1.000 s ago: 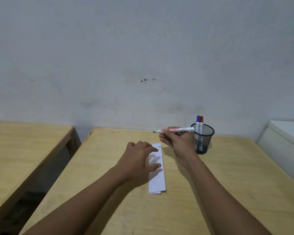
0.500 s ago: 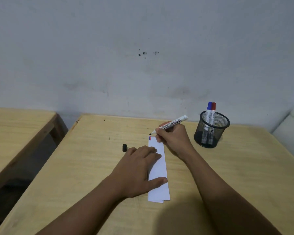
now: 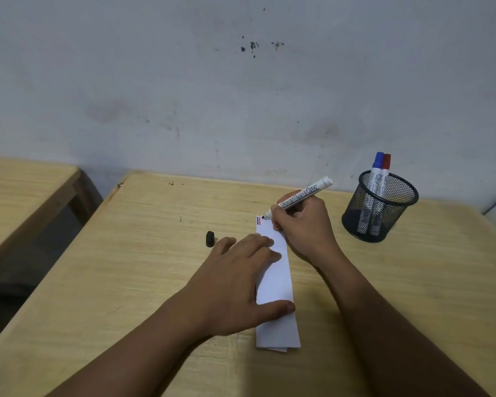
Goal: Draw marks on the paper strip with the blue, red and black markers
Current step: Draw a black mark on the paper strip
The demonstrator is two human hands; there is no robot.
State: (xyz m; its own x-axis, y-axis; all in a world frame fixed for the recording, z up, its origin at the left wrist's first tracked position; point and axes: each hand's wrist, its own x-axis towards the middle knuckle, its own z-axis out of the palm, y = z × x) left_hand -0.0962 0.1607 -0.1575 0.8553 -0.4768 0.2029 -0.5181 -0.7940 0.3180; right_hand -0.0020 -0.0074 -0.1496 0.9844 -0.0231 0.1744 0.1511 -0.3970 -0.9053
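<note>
The left hand [image 3: 235, 285] lies spread flat on the paper strip [image 3: 278, 285] on the surface [image 3: 132, 282], the right hand [image 3: 304, 224] pinches the black marker [image 3: 298, 199], tip at the strip's far end (beside blue and red marks [image 3: 259, 221])

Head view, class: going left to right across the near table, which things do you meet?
Black cap → left hand → paper strip → right hand with the black marker → mesh cup holding the blue marker and red marker.
</note>
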